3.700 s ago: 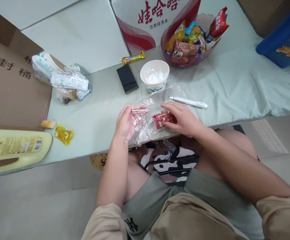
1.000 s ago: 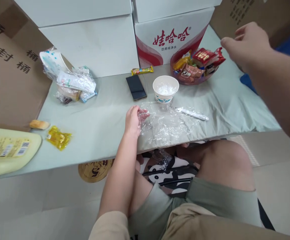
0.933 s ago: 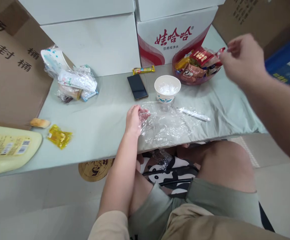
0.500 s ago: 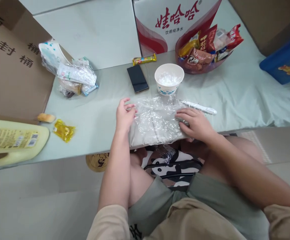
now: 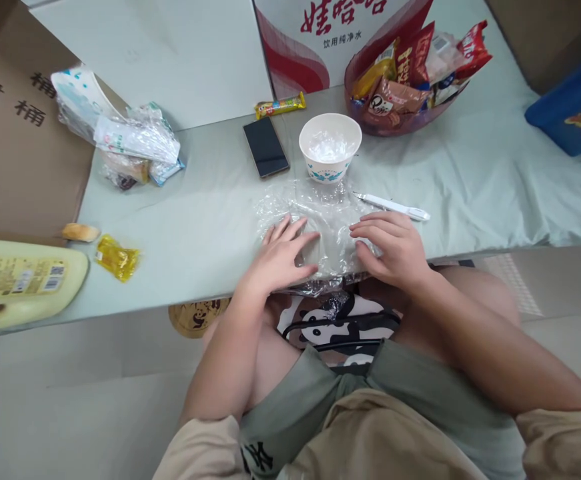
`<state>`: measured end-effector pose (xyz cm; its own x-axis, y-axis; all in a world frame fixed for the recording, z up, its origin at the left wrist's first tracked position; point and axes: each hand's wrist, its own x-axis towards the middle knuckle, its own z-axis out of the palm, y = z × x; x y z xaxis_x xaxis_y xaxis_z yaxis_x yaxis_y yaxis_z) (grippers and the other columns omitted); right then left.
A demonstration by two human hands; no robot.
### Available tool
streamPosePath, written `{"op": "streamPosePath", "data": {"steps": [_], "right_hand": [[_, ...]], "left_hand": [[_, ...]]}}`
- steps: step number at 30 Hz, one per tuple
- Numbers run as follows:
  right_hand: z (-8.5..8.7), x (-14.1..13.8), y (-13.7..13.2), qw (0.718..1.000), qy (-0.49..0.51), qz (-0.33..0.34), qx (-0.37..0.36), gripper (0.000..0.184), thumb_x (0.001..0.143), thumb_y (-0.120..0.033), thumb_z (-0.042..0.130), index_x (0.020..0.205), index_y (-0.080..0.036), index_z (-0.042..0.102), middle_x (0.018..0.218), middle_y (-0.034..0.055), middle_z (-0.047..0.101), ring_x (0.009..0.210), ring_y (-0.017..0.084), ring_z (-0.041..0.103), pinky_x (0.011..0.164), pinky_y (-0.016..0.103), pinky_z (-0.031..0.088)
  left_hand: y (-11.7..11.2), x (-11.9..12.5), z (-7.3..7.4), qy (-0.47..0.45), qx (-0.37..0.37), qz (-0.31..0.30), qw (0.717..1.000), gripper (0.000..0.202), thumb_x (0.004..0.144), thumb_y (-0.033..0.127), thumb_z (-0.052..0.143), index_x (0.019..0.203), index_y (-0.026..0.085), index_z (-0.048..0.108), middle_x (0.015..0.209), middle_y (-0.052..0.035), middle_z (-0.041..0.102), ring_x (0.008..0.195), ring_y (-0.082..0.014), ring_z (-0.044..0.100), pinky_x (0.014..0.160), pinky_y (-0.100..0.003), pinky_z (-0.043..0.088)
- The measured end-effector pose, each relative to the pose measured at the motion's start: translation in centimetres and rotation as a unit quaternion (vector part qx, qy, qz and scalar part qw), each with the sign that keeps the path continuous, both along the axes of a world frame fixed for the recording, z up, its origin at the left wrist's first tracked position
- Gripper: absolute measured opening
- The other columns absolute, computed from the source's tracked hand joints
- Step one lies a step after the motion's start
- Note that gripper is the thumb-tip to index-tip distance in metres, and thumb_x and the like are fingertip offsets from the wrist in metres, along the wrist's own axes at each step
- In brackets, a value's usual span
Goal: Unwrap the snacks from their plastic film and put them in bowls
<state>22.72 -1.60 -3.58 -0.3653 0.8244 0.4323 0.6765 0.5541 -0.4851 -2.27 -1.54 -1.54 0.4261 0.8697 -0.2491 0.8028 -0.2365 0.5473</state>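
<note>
Clear film (image 5: 335,248) overhangs the table (image 5: 195,230) at six o'clock, partly hidden by left hand (image 5: 279,259), fingers splayed, and right hand (image 5: 396,249), fingers loosely apart.

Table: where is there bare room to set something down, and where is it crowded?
Left: a smooth patch between the yellow wrapper and plastic film, nearer than the phone.
Right: a wrinkled patch between the white tool, snack bowl and blue box.
Crowded: the middle, where left hand, right hand, film, paper cup and tool sit close together.
</note>
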Motion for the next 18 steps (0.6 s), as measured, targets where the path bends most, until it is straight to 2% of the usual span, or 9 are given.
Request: {"op": "streamPosePath", "data": {"steps": [3,6,9,12,14,16,18], "right_hand": [[-0.2,0.1,0.5,0.999,0.004,0.048,-0.024,0.031,0.089,-0.02,0.054,0.112,-0.027,0.074,0.117,0.0048,0.078,0.115,0.028,0.071,0.102,0.05,0.056],[-0.8,0.2,1.0,0.992,-0.065,0.098,-0.051,0.046,0.09,-0.02,0.053,0.134,-0.024,0.066,0.144,0.0086,0.065,0.134,0.031,0.061,0.112,0.055,0.049],[-1.4,0.5,1.3,0.984,-0.134,0.087,-0.074,0.058,0.089,-0.027,0.058,0.147,-0.023,0.057,0.156,0.0131,0.053,0.143,0.037,0.052,0.117,0.064,0.04],[-1.3,1.1,1.5,0.987,-0.14,0.024,-0.076,0.064,0.088,-0.036,0.064,0.149,-0.017,0.054,0.157,0.0209,0.05,0.145,0.044,0.047,0.117,0.068,0.037],[-0.9,1.4,1.4,0.992,-0.108,0.029,-0.062,0.06,0.091,-0.041,0.062,0.145,-0.016,0.058,0.156,0.0214,0.051,0.144,0.043,0.048,0.117,0.065,0.038],[-0.5,1.6,1.0,0.99,-0.074,0.107,-0.056,0.056,0.091,-0.047,0.062,0.14,-0.02,0.061,0.152,0.0169,0.056,0.143,0.038,0.051,0.119,0.06,0.038],[-0.3,1.5,0.4,0.974,-0.081,0.201,-0.072,0.06,0.087,-0.051,0.069,0.14,-0.025,0.061,0.152,0.0116,0.058,0.144,0.037,0.049,0.122,0.061,0.034]], "left_hand": [[0.4,-0.7,0.3,0.009,-0.036,-0.041,0.998,0.067,0.073,0.034,0.083,0.138,0.035,0.064,0.173,-0.0037,0.027,0.163,-0.0407,0.009,0.129,-0.067,0.011],[0.6,-1.7,0.7,0.004,-0.056,-0.059,0.997,0.065,0.07,0.03,0.085,0.133,0.036,0.067,0.173,-0.0014,0.029,0.163,-0.0391,0.01,0.13,-0.065,0.012],[0.6,-2.7,0.9,-0.018,-0.072,-0.046,0.996,0.063,0.068,0.031,0.087,0.129,0.036,0.07,0.171,-0.0013,0.034,0.163,-0.0381,0.012,0.13,-0.064,0.014],[0.7,-3.5,0.9,-0.064,-0.068,-0.008,0.996,0.056,0.069,0.032,0.086,0.124,0.033,0.072,0.166,-0.0037,0.044,0.161,-0.0372,0.02,0.129,-0.064,0.017],[0.9,-3.8,0.7,-0.113,-0.044,0.034,0.992,0.045,0.074,0.03,0.082,0.118,0.03,0.073,0.158,-0.0061,0.053,0.158,-0.0344,0.029,0.128,-0.061,0.022],[1.2,-3.8,0.5,-0.166,-0.008,0.09,0.982,0.033,0.078,0.028,0.077,0.11,0.027,0.075,0.148,-0.0078,0.062,0.151,-0.0304,0.043,0.127,-0.055,0.027],[1.6,-3.6,0.3,-0.219,0.024,0.152,0.963,0.023,0.078,0.024,0.076,0.101,0.026,0.075,0.136,-0.0076,0.069,0.138,-0.0267,0.056,0.125,-0.049,0.033]]}}
